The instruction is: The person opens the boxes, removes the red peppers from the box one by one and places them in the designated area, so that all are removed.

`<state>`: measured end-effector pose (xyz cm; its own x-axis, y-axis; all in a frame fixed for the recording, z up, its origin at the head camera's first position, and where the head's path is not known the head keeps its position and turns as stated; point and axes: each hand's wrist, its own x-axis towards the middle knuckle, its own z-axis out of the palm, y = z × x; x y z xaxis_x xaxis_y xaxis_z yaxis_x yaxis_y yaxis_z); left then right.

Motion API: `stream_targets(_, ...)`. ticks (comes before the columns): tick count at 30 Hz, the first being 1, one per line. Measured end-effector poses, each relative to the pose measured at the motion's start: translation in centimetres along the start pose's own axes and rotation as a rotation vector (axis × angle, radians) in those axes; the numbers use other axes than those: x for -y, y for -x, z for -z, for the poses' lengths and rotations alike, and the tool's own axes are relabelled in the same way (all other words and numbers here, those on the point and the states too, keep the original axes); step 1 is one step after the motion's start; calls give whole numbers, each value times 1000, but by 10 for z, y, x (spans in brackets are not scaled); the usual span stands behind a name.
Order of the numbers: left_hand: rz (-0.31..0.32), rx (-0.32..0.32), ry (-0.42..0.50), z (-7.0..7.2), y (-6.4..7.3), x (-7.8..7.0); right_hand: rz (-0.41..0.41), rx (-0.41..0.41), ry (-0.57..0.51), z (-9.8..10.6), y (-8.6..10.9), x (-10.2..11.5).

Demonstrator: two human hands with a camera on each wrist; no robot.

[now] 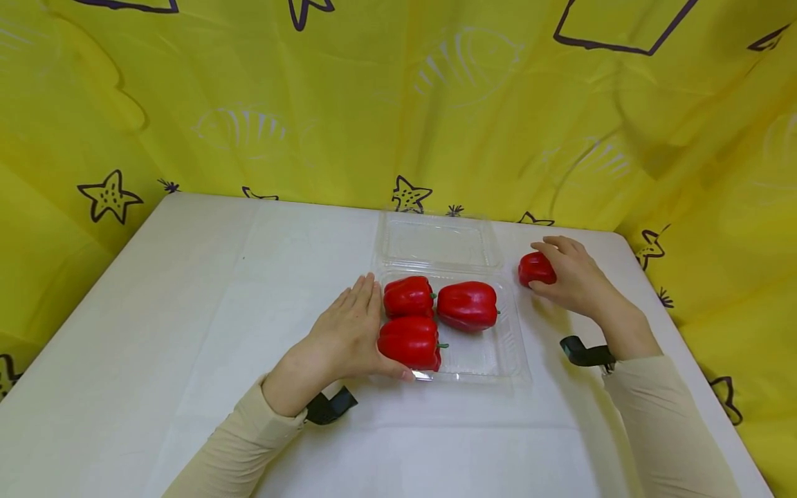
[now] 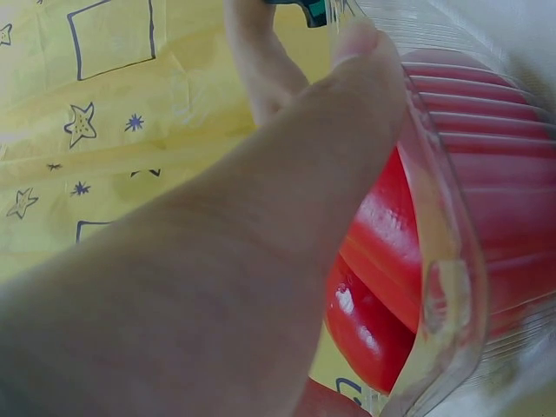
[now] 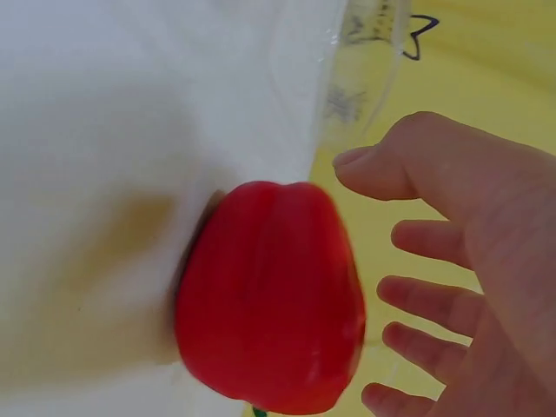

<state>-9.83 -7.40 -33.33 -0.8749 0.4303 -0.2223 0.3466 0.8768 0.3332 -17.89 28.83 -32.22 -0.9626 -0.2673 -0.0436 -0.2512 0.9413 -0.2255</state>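
Observation:
A clear plastic clamshell box (image 1: 482, 358) lies on the table with three red bell peppers inside: one at the back left (image 1: 407, 296), one at the front left (image 1: 407, 342), one on the right (image 1: 468, 306). My left hand (image 1: 345, 335) rests along the box's left side, fingers extended and thumb at the front corner. In the left wrist view, that thumb (image 2: 369, 87) lies by the box's rim. A fourth red bell pepper (image 1: 534, 268) sits on the table to the box's right. Around it my right hand (image 1: 575, 280) hovers with parted fingers; the right wrist view shows a gap between them and the pepper (image 3: 271, 295).
The box's hinged lid (image 1: 438, 241) lies folded back behind it, near the table's far edge. White cloth covers the table (image 1: 236, 332). A yellow patterned curtain (image 1: 349, 104) hangs behind and at both sides. Dark straps (image 1: 585, 353) are on both wrists.

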Motion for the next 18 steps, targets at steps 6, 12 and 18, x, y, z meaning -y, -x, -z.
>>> stream_targets(6, 0, -1, -4, 0, 0, -1, 58, -53, -30, 5, 8, 14)
stream_targets(12, -3, -2, -10, 0, 0, -1, 108, -75, -101, 10, 18, 35)
stream_targets(18, 2, 3, -13, 0, 0, 0, 212, -93, -121, 10, 27, 61)
